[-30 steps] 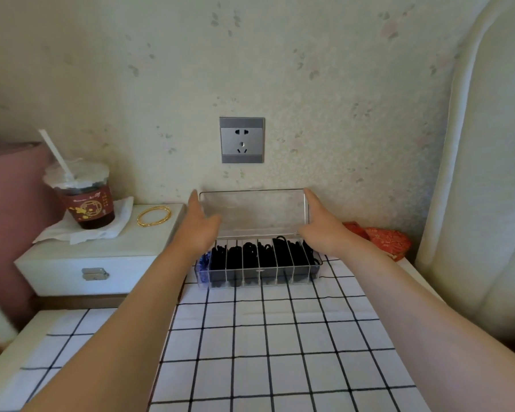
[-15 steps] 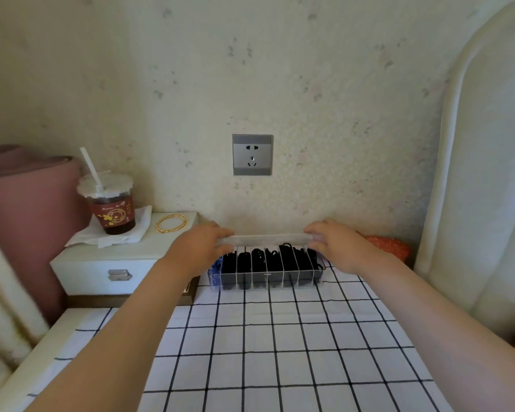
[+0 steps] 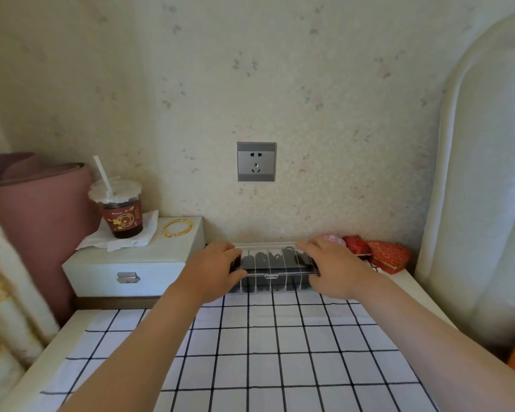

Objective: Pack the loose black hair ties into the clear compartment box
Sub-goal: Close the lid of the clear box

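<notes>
Clear plastic compartment box (image 3: 268, 285), black hair ties (image 3: 262, 260) inside, lies long-axis left-to-right on the checked counter (image 3: 280, 352); left grip (image 3: 217, 263) and right grip (image 3: 333, 264) clasp its opposite ends, equally near.

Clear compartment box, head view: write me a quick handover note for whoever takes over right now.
Left hand: holds the left end of the clear compartment box, fingers over the lid.
Right hand: holds the right end likewise.
Black hair ties: in the compartments; none visible loose on the checked cloth.
Done: ties packed, lid down.
Left: check the front latch; can't tell if it is snapped.
</notes>
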Action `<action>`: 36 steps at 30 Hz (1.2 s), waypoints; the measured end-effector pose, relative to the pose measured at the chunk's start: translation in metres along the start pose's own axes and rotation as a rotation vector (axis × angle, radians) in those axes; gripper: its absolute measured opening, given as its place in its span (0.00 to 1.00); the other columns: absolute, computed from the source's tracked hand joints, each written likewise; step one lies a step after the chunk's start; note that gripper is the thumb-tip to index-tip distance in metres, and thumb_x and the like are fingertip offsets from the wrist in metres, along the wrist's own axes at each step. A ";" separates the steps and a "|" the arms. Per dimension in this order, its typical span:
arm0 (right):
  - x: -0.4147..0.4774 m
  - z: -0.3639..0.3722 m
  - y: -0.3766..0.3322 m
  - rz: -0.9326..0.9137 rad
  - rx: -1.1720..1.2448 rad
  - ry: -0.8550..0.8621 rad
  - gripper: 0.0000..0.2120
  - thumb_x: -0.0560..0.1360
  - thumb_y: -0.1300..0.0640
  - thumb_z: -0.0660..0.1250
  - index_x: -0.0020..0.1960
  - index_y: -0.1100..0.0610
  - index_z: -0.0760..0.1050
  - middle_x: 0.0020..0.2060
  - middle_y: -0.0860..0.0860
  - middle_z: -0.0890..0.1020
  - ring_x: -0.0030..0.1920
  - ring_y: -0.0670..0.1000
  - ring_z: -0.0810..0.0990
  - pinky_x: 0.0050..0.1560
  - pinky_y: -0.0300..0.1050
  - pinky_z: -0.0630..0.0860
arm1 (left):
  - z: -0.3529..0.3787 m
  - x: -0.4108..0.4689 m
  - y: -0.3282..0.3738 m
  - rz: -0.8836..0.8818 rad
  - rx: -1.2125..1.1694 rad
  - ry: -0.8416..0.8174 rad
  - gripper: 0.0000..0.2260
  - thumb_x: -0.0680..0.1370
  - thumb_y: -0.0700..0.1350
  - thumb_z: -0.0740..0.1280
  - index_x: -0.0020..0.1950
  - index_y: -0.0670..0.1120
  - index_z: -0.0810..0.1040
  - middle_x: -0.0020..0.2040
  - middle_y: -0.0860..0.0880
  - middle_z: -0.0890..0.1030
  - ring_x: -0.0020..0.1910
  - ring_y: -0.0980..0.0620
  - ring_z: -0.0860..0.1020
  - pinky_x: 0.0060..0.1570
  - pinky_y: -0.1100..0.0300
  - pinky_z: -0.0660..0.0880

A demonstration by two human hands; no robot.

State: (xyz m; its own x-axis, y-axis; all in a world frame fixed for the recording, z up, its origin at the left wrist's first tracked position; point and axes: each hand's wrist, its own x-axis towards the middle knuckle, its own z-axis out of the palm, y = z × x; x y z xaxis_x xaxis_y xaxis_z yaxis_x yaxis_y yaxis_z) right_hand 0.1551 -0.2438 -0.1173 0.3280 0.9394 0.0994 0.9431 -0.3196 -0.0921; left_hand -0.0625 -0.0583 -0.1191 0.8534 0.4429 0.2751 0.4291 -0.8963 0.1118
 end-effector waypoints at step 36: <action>0.042 0.032 -0.005 0.026 -0.026 0.148 0.28 0.80 0.56 0.62 0.78 0.49 0.59 0.75 0.51 0.65 0.74 0.55 0.63 0.73 0.57 0.63 | 0.040 0.032 -0.003 -0.073 0.005 0.029 0.29 0.80 0.55 0.63 0.79 0.51 0.58 0.76 0.49 0.63 0.74 0.48 0.60 0.74 0.52 0.58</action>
State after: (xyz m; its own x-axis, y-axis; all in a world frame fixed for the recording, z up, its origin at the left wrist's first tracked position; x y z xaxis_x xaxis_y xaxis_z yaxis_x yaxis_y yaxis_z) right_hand 0.1623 -0.1988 -0.1448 0.3550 0.9027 0.2430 0.9346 -0.3484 -0.0712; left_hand -0.0245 -0.0406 -0.1488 0.8110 0.5059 0.2938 0.4912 -0.8616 0.1276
